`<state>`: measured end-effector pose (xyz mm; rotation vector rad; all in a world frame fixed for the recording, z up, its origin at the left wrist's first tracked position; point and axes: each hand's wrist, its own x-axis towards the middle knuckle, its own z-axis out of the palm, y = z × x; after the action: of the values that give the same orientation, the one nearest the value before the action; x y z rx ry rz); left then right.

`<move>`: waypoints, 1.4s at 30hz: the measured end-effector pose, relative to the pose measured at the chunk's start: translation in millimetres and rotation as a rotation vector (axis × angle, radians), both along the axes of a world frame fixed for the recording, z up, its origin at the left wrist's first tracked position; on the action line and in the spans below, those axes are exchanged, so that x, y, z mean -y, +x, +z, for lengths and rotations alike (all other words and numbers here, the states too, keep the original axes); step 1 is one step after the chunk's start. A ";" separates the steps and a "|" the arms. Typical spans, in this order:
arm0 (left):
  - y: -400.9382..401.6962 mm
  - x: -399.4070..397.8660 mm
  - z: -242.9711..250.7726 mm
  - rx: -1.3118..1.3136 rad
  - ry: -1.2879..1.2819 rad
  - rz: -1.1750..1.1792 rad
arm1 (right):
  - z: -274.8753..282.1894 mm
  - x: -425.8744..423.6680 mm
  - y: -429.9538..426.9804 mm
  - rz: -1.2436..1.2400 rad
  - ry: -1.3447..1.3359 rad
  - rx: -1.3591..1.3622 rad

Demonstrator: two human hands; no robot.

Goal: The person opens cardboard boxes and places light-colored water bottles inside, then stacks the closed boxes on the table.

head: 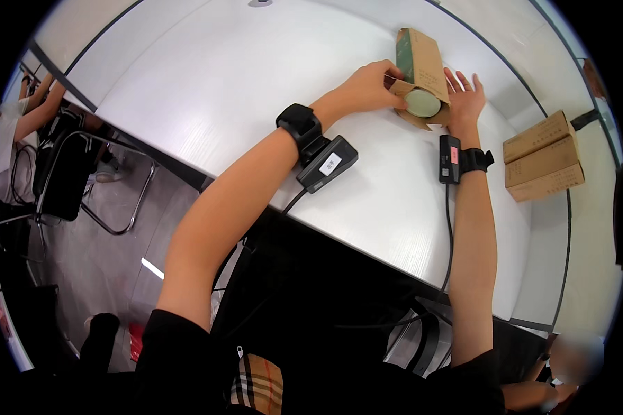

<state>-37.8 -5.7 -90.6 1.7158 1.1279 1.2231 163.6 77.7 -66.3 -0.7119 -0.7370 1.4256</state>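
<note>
A brown cardboard box (pixel 430 65) with a green side panel lies on the white desk (pixel 228 98). Its near end is open, with torn-looking flaps spread out. In that opening sits a round, pale green disc-like end (pixel 422 104), perhaps of a can; its rest is hidden inside the box. My left hand (pixel 371 88) grips the left flap and edge at the open end, thumb near the round piece. On the other side, my right hand (pixel 465 98) is spread beside the box with its fingers apart. Whether its palm touches the cardboard I cannot tell.
Two brown cardboard boxes (pixel 542 155) stand together at the right, by the desk's divider. Black devices (pixel 328 163) are strapped to both wrists, with trailing cables. A chair (pixel 104 181) and a seated person are at the left; another person is at the lower right.
</note>
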 end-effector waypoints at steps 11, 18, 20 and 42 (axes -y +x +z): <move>-18.7 -5.0 22.3 0.460 -0.220 -0.058 | -19.7 -23.4 15.4 0.018 0.006 0.123; -53.3 -53.8 -7.8 0.956 -0.122 0.232 | -14.1 -24.0 14.1 0.066 -0.021 0.231; -53.4 -50.6 -9.5 0.903 -0.087 0.155 | -12.6 -23.3 11.2 0.087 -0.047 0.233; -47.4 -63.8 -9.0 0.667 0.008 0.201 | -2.4 -8.3 3.5 -0.058 0.025 0.440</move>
<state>-85.1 58.1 -99.6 1.0697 0.8858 1.7482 167.0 86.0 -68.7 -1.0361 -1.0615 1.2157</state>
